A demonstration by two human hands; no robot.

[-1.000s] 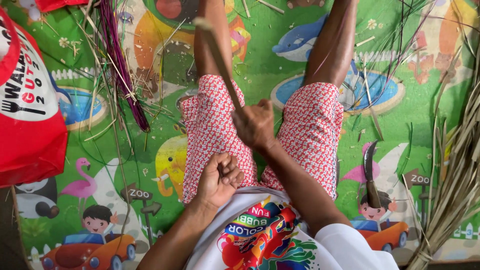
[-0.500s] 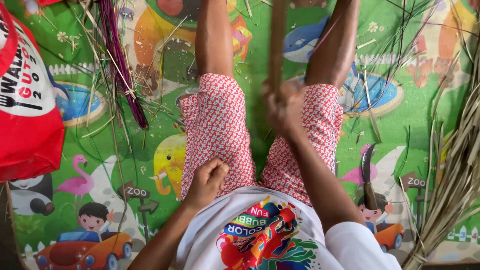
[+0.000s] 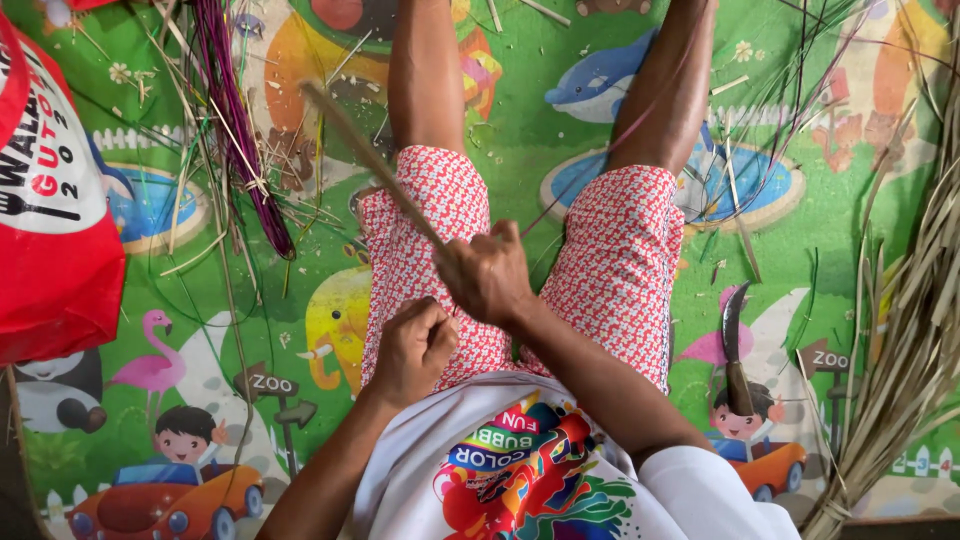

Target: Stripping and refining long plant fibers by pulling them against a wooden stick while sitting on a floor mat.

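Note:
I sit on a green cartoon play mat (image 3: 300,300) with my legs stretched out in red patterned shorts (image 3: 430,250). My right hand (image 3: 487,275) is closed around a long thin brown stick (image 3: 370,160) that slants up and to the left over my left thigh, blurred by motion. My left hand (image 3: 415,347) is a fist on my lap just below the right hand, pinching something too small to make out. A thin strand runs from the hands toward the upper right.
A bundle of purple strands (image 3: 235,110) and loose green and straw-coloured strips lie at the upper left. A red bag (image 3: 50,230) sits at the left edge. A curved knife (image 3: 737,350) lies on the mat at right, beside a sheaf of dried palm leaves (image 3: 910,330).
My right hand swung the stick from pointing straight up between my knees to slanting up-left, and drew back toward my lap. The left hand stayed on the lap.

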